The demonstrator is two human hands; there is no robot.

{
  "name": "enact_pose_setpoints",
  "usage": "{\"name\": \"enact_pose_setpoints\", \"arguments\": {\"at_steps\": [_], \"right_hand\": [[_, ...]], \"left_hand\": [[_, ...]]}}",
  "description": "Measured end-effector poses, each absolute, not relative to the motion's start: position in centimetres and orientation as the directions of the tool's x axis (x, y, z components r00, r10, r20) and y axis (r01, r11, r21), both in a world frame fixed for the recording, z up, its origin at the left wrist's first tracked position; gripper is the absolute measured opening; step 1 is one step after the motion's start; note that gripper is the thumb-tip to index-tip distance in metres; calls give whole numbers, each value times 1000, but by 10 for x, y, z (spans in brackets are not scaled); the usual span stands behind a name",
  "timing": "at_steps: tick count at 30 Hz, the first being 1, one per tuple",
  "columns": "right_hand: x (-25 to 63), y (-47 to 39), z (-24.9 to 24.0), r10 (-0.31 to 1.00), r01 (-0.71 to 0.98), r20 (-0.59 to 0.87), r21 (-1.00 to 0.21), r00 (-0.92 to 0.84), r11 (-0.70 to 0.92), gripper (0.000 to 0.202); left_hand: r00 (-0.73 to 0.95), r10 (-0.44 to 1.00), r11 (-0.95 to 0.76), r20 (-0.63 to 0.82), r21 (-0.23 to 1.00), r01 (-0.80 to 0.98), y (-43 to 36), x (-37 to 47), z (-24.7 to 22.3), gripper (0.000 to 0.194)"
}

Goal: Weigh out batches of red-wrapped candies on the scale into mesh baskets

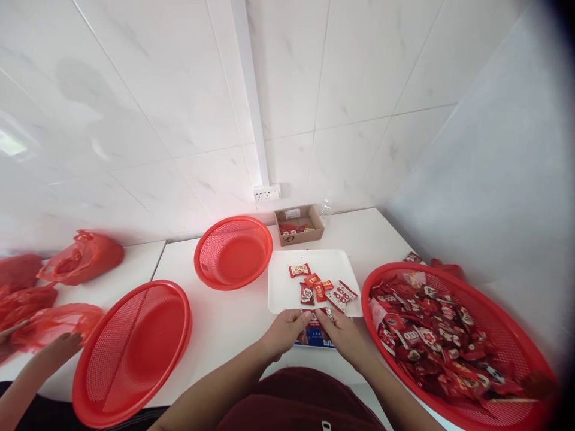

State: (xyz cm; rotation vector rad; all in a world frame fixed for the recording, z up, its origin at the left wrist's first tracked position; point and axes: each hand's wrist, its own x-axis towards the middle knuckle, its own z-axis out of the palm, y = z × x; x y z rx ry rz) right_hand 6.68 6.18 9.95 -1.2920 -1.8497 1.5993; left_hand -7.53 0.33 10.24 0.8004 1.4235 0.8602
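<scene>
My left hand and my right hand meet over the near edge of a white tray. Thumbs and fingers of both pinch a small red-and-white snack packet. Beneath it shows a blue printed packet or sheet, partly covered by the hands. Just beyond, on the tray, lie a cream-and-red packet, a dark red packet, several small orange-red packets and a larger white packet with red print.
To the right stands a red basket heaped with red wrapped sweets. Other red baskets stand at the back and left. A cardboard box sits by the wall. At far left, another person's hand touches red plastic bags.
</scene>
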Motion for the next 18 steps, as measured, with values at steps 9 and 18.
{"name": "enact_pose_setpoints", "arguments": {"at_steps": [9,18], "right_hand": [[60,49,103,739,199,-397,-917,-544,-346,51],[60,40,87,647,171,-516,-837,-562,-519,50]], "left_hand": [[-21,916,393,-401,905,-165,-4,-76,99,54],[47,879,470,-474,848,-246,-13,-86,85,51]]}}
